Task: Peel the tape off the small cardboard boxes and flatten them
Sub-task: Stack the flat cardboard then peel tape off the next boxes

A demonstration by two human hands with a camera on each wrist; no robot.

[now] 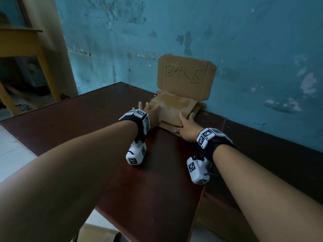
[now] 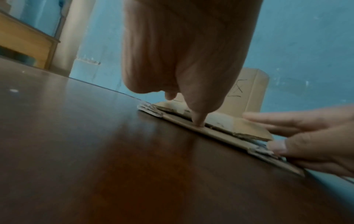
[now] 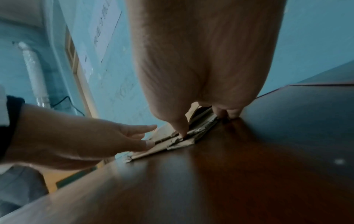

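Peeling blue wall (image 1: 244,41) behind a dark wooden table (image 1: 104,119) from the head cam. Flattened cardboard boxes (image 1: 174,106) sit stacked at the table's far edge against the wall, top one stained and ragged. Left hand (image 1: 152,110) and right hand (image 1: 188,127) lie flat at either side, fingers straight, gripping nothing. A cardboard sign (image 1: 185,75) with handwriting stands right behind the stack.

Left wrist cam: the thumb (image 2: 199,119) presses on the lowest sheet's edge, torn layers showing.

Right wrist cam: the thumb tip (image 3: 182,130) pokes into the frayed stack edge; other fingertips touch the table beside it.
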